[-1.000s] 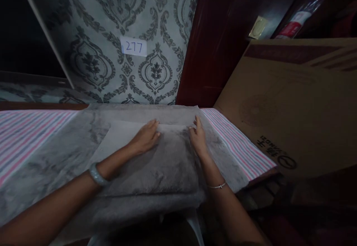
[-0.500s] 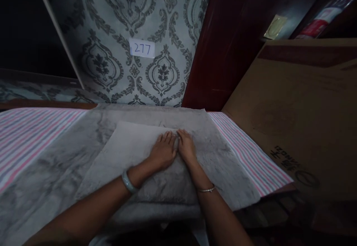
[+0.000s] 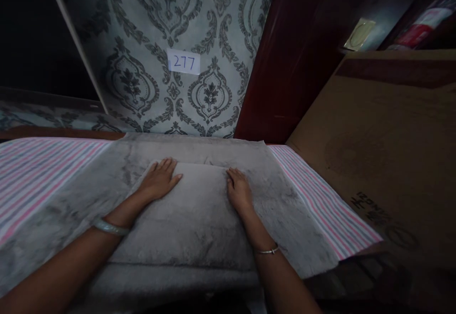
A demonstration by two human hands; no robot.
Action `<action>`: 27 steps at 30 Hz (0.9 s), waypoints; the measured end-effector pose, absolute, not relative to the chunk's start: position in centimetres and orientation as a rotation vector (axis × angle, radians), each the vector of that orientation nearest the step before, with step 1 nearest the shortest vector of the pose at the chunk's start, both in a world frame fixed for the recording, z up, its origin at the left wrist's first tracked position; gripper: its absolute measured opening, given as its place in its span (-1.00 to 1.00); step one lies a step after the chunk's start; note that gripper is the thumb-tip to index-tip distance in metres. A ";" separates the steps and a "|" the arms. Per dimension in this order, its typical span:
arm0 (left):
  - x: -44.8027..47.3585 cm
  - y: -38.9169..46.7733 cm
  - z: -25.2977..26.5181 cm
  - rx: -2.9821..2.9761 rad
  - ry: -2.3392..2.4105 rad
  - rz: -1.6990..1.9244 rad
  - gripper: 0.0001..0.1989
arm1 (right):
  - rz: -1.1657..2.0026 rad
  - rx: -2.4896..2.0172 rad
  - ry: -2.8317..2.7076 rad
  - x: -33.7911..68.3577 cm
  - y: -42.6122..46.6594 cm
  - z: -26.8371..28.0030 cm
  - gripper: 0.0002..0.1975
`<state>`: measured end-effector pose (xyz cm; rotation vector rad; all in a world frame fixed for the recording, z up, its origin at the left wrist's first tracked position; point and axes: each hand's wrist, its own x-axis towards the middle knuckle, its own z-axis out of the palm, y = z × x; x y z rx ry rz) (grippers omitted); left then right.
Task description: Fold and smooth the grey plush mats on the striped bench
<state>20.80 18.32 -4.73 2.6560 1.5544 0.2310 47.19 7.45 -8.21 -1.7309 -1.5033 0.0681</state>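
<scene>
A folded piece of grey plush fabric (image 3: 192, 209) lies flat on a larger spread of the same grey plush cloth (image 3: 285, 219). My left hand (image 3: 159, 179) rests on the folded piece's far left corner, its fingers stretched out and the thumb apart. On the far right corner lies my right hand (image 3: 239, 189), palm down, with its fingers laid flat and close together. Neither hand grips anything that I can see. A bangle circles my left wrist and a thin bracelet my right.
Under the plush, a striped cloth (image 3: 53, 171) covers the table and shows at both sides. A large cardboard box (image 3: 384, 138) stands close on the right. Behind are patterned wallpaper with a paper label (image 3: 184, 61) reading 277, a dark screen (image 3: 42, 43) and a dark red panel (image 3: 278, 67).
My left hand has slid leftward across the folded fabric, from beside my right hand to the far left corner. My right hand has stayed almost in place.
</scene>
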 end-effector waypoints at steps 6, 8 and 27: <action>17.7 19.5 -5.3 2.564 1.685 0.225 -0.25 | 0.187 -1.669 -1.417 47.6 7.8 -8.1 -0.58; 17.6 19.8 -4.6 2.554 1.692 0.138 -0.25 | 0.263 -1.594 -1.317 47.9 7.8 -7.8 -0.60; 30.4 -1.5 -8.0 2.922 0.988 0.359 -0.24 | 0.617 -1.063 -0.693 45.4 3.0 -8.4 -0.61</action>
